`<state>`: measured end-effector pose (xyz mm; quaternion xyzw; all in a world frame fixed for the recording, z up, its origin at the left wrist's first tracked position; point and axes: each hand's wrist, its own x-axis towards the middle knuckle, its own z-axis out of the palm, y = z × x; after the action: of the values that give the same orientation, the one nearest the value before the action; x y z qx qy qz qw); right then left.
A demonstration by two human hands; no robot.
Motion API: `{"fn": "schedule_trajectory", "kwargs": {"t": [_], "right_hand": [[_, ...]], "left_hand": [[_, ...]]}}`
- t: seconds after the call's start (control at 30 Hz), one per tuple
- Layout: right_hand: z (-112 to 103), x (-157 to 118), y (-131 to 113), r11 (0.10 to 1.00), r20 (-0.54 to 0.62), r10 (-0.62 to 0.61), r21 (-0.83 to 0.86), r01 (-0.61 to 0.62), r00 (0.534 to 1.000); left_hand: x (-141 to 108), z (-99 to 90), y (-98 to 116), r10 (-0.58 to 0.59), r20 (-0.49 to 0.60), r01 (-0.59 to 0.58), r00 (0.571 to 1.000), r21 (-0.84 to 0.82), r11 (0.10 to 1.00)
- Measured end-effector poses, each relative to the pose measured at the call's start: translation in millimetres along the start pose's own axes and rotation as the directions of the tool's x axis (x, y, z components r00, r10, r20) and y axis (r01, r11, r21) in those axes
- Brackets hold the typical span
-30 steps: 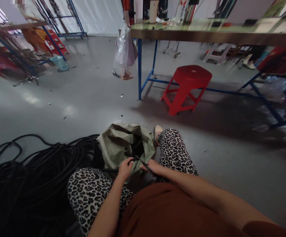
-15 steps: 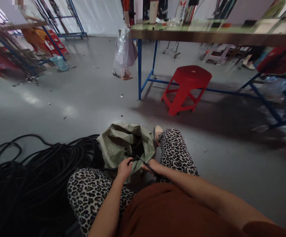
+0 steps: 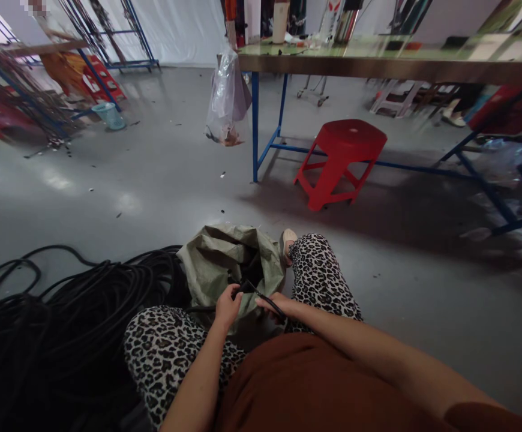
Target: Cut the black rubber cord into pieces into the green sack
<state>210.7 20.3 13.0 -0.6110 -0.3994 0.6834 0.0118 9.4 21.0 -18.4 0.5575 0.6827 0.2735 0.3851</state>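
Note:
My left hand (image 3: 227, 307) is closed around a black cord (image 3: 242, 289) over the mouth of a grey-green woven sack (image 3: 202, 276). Scissors with black handles (image 3: 275, 305) are in my right hand (image 3: 273, 302), their blades pointing left toward the cord close to my left fingers. Whether the blades touch the cord is too small to tell. Dark pieces lie in the shadowed inside of the sack, which stands between my knees. To the left, a big heap of coiled black cord (image 3: 85, 318) rests on the floor, and a length of it runs toward my left hand.
A red plastic stool (image 3: 339, 162) stands ahead, beside a long table (image 3: 378, 63) on blue legs. From the table's corner hangs a clear plastic bag (image 3: 227, 99). Farther left are a light-blue basket (image 3: 109, 115) and a person near another table. Small scraps dot the grey floor.
The scissors have shifted slightly, their blades looking wider apart, and the black cord end in my left hand has tilted up a little. The sack and heap stay put.

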Motion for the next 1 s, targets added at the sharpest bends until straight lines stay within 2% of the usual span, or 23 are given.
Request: {"fn": "schedule_trajectory", "kwargs": {"t": [0.3,0.57,0.8,1.0], "right_hand": [[0,2,2,0.999,0.060,-0.028,-0.033,0.030,0.998],[0,-8,-5,0.997,0.028,-0.048,-0.053,0.049,0.998],[1,-8,-7,0.998,0.017,0.003,-0.061,-0.002,1.000],[2,-11,-9,0.997,0.018,-0.012,-0.076,0.014,1.000]], "left_hand": [[-2,-1.2,5,0.001,0.014,-0.001,1.000,0.007,1.000],[-3,-1.8,7,0.026,0.057,-0.025,0.998,-0.016,1.000],[-4,-2.2,8,0.008,0.083,-0.003,0.997,-0.051,0.999],[-5,-3.4,10,0.041,0.141,-0.040,0.989,-0.004,0.999]]}}
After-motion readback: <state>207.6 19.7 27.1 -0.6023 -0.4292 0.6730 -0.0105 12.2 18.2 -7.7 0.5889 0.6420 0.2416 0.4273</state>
